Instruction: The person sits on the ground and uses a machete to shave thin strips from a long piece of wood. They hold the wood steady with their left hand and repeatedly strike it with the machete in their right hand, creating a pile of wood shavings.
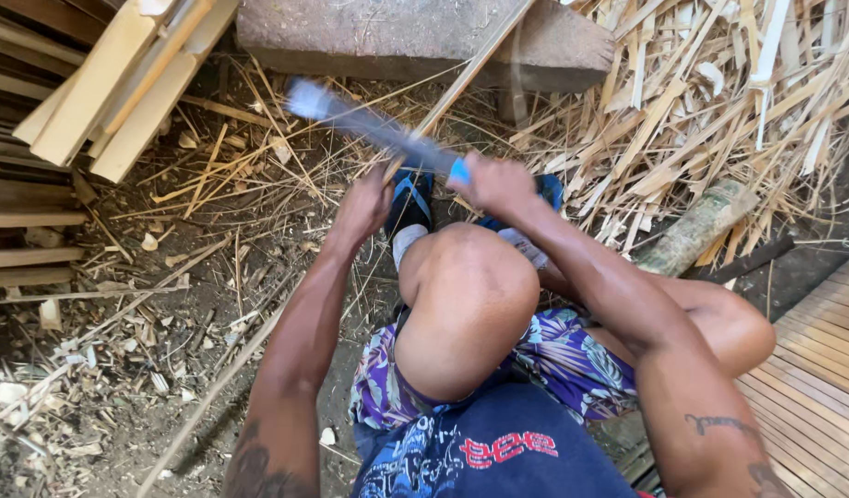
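Left hand [364, 205]: clenched round a thin bamboo strip [470, 65], near centre.
Right hand [498, 182]: clenched on the blue handle of a long knife [369, 124], blade blurred, pointing to 10 o'clock.
Strip: running from the left hand up toward 1 o'clock, over the grey stone block [415, 32].
Handling: likely light, springy, splintery at the edges; best gripped low, behind the blade.
Surroundings: bamboo shavings [710, 92] at 2 o'clock; stacked wooden slats [111, 83] at 10 o'clock; slatted bamboo mat [825, 360] at 4 o'clock.
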